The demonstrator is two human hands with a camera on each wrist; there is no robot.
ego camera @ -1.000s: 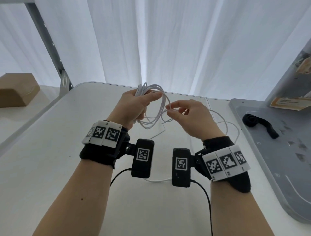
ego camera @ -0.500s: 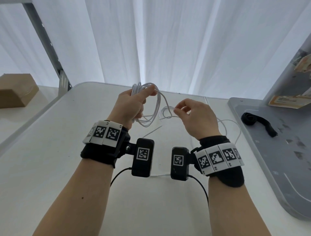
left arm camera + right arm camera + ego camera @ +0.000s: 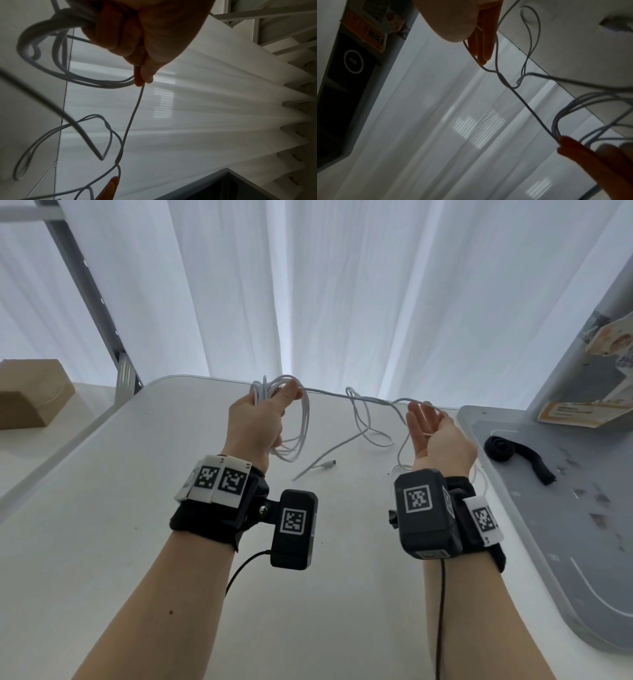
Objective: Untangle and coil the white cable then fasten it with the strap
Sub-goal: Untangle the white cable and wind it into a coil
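My left hand (image 3: pixel 284 397) grips a bundle of loops of the white cable (image 3: pixel 305 426) above the table, with the thumb pressed on top. One strand (image 3: pixel 133 115) runs from that thumb rightwards to my right hand (image 3: pixel 428 419). The right hand is palm up, with straight fingers (image 3: pixel 482 44), and the strand lies across them. Midway along the strand sits a small twisted tangle (image 3: pixel 518 82), and loose loops hang down from it. The cable's plug end (image 3: pixel 330 463) lies on the table. The black strap (image 3: pixel 503 448) lies on the grey tray, to the right of my right hand.
The white table (image 3: pixel 102 508) carries a grey tray (image 3: pixel 548 542) along its right side. A cardboard box (image 3: pixel 27 395) sits on a lower surface at the far left beside a metal post (image 3: pixel 102 313). White curtains hang behind the table.
My hands have moved apart. The right hand has left its pinch near the coil, swung right and turned palm up, drawing one strand out between the hands.
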